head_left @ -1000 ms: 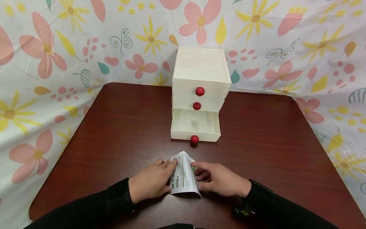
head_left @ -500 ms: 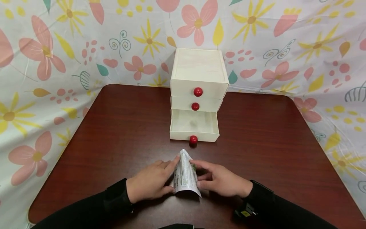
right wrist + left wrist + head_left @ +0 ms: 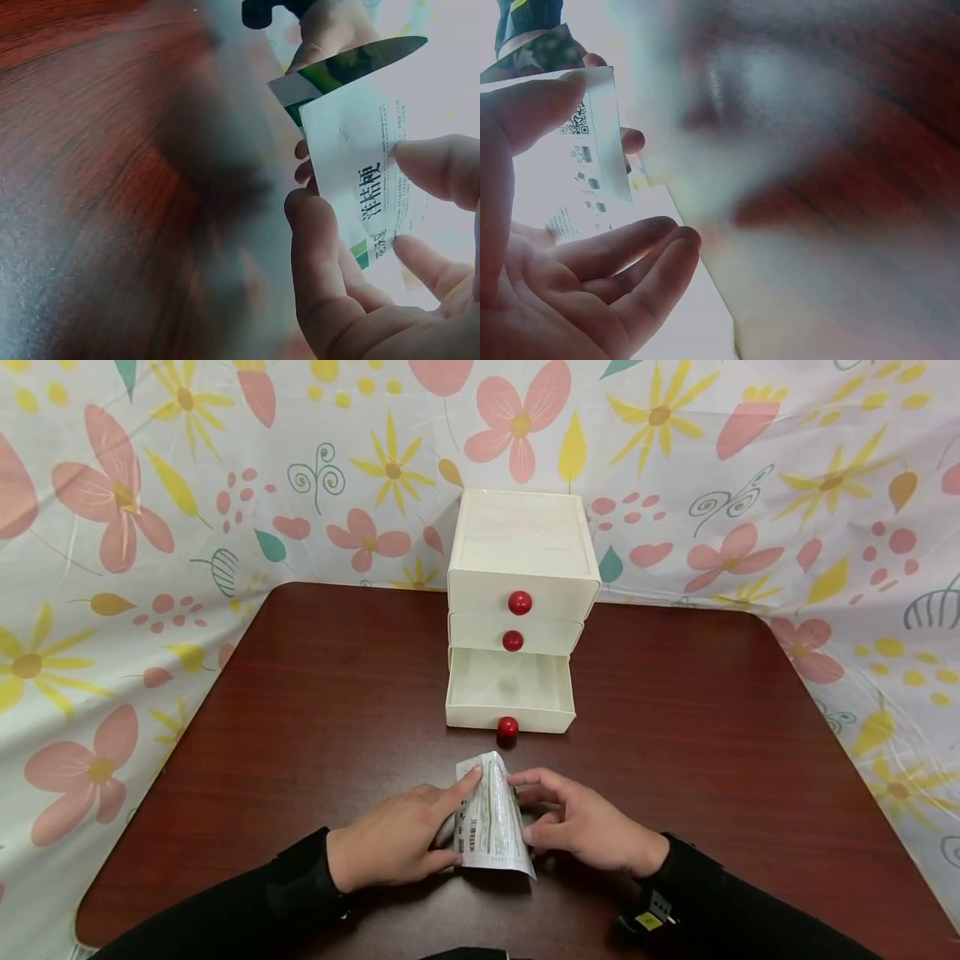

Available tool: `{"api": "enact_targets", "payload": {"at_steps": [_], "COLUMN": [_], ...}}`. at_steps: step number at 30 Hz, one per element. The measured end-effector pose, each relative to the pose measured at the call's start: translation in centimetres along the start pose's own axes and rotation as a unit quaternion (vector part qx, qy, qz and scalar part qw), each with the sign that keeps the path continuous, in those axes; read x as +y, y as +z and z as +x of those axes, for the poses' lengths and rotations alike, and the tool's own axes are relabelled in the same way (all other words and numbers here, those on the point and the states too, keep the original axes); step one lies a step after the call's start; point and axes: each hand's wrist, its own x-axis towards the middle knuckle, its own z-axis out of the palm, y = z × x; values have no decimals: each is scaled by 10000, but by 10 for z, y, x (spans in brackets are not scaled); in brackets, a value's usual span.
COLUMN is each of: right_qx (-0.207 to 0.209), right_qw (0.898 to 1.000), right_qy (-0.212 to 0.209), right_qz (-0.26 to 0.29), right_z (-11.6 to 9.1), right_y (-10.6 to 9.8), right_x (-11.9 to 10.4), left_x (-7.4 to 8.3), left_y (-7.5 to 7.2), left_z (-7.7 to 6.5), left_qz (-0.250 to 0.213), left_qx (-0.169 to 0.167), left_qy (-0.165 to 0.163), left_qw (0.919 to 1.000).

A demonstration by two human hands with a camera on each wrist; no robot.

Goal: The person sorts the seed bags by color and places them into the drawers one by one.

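Observation:
A white seed packet [image 3: 491, 822] with a barcode and small print stands bent between both hands, above the dark table. Dark Chinese lettering and a green patch show on the packet [image 3: 367, 180] in the right wrist view; a QR code is on the packet [image 3: 592, 165] in the left wrist view. My left hand [image 3: 401, 837] holds its left side, index finger laid along the printed face and thumb at the lower edge. On the other side, my right hand [image 3: 592, 820] pinches the right edge with thumb and curled fingers. Parts of the fingers are hidden behind the packet.
Beyond the hands a white three-drawer box [image 3: 525, 535] stands on the brown table [image 3: 330, 710]. Its bottom drawer [image 3: 512, 685] is pulled out, with a red knob [image 3: 507, 727] facing me. Flower-printed cloth [image 3: 315, 410] hangs behind.
The packet has shifted a little to the right and its bend has changed, showing a wider printed face. My left index finger follows it rightward, and my right fingers have moved slightly right.

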Motion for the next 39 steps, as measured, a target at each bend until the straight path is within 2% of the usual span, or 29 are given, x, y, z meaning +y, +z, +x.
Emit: {"api": "enact_targets", "payload": {"at_steps": [7, 21, 28, 39], "right_qx": [365, 807, 954, 1298], "right_qw": [9990, 9934, 9889, 9812], "right_qy": [12, 3, -207, -226], "right_qz": [-268, -821, -1122, -1413], "right_z": [-6, -15, -20, -23], "right_y": [-3, -6, -9, -13], "right_x": [-5, -17, -24, -36], "left_x": [-1, 0, -1, 2], "left_y": [-4, -13, -17, -29], "left_z": [-1, -3, -4, -3], "left_qz": [-297, -267, -185, 45], "left_qx": [165, 422, 492, 866], "left_qy": [79, 153, 92, 286], "left_qw": [9994, 9986, 9986, 9958]}}
